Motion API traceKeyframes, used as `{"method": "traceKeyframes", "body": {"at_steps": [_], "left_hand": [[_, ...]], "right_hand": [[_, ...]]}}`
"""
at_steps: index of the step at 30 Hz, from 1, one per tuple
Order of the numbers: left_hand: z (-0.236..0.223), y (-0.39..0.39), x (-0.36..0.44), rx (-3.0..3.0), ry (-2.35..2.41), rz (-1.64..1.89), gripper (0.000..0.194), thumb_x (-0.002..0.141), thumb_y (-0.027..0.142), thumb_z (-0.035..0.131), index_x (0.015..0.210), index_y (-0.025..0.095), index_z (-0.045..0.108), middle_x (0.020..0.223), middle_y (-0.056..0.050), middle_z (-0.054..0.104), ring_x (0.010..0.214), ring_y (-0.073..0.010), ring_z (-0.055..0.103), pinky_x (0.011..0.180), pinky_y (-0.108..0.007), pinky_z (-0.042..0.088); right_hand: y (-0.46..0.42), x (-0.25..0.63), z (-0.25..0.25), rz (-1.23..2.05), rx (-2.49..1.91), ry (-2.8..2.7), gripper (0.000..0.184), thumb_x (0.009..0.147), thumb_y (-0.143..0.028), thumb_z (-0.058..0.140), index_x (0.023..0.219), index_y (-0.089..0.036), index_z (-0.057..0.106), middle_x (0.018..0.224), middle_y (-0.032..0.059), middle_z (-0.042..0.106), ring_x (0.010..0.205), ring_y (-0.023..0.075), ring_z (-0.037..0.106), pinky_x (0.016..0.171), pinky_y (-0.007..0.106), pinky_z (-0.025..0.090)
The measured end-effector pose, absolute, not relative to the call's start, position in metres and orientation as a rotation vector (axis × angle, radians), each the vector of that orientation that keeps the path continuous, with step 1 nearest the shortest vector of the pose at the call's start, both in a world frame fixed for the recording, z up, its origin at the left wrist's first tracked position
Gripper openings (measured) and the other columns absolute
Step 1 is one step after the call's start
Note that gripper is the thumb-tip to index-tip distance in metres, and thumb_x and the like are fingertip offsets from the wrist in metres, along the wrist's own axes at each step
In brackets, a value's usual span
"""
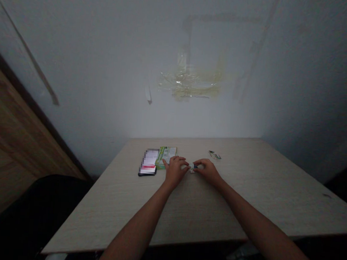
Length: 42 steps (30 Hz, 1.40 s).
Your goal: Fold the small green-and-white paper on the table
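Both of my arms reach forward over a pale wooden table point(245, 196). My left hand point(175, 169) and my right hand point(208, 170) meet near the table's middle, fingers curled, pinching a small whitish object point(191, 167) between them. The object is too small and dim to name. Just left of my left hand lie a green and white packet point(166, 156) and a phone point(149, 162) with a lit screen, side by side.
A small torn scrap of wrapper point(215, 155) lies behind my right hand. The table stands against a white wall with tape residue point(190, 82). A wooden panel point(13, 137) runs along the left, with a dark shape point(32, 212) below it.
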<state>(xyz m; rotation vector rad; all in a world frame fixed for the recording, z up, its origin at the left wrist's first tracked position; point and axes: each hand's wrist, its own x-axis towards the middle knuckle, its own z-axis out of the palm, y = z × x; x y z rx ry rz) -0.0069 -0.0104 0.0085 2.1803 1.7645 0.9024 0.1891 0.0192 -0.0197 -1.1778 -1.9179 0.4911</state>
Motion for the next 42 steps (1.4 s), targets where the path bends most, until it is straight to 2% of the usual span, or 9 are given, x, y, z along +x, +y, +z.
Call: {"method": "traceKeyframes", "body": {"at_steps": [10,19,42], "left_hand": [[0.0096,-0.0114,-0.0044,2.14,1.77,0.981,0.012,0.087,0.039,0.064,0.089,0.033,0.075,0.122,0.0,0.067,0.124,-0.0268,0.048,0.113,-0.07,0.002],[0.0103,-0.0118,-0.0041,2.112,1.718,1.042,0.011,0.087,0.038,0.064,0.088,0.034,0.075,0.122,0.0,0.066,0.125,-0.0279,0.048,0.112,-0.072,0.0],[0.0074,-0.0055,-0.0026,1.956,1.689,1.176,0.002,0.079,0.03,0.074,0.079,0.03,0.076,0.118,-0.002,0.068,0.124,-0.0284,0.049,0.11,-0.073,-0.003]], "right_hand": [[0.0182,0.1902,-0.0156,0.579,-1.133,-1.839,0.017,0.078,-0.035,0.068,0.085,-0.023,0.076,0.088,0.0049,0.076,0.09,0.0231,0.067,0.088,0.037,0.048],[0.0207,0.1905,-0.0174,0.588,-1.137,-1.82,0.021,0.078,-0.038,0.068,0.089,-0.023,0.077,0.09,0.0056,0.076,0.091,0.024,0.067,0.088,0.038,0.048],[0.0196,0.1875,-0.0154,0.699,-1.131,-1.754,0.022,0.076,-0.04,0.067,0.082,-0.021,0.077,0.084,0.0065,0.076,0.084,0.0242,0.068,0.083,0.037,0.048]]}}
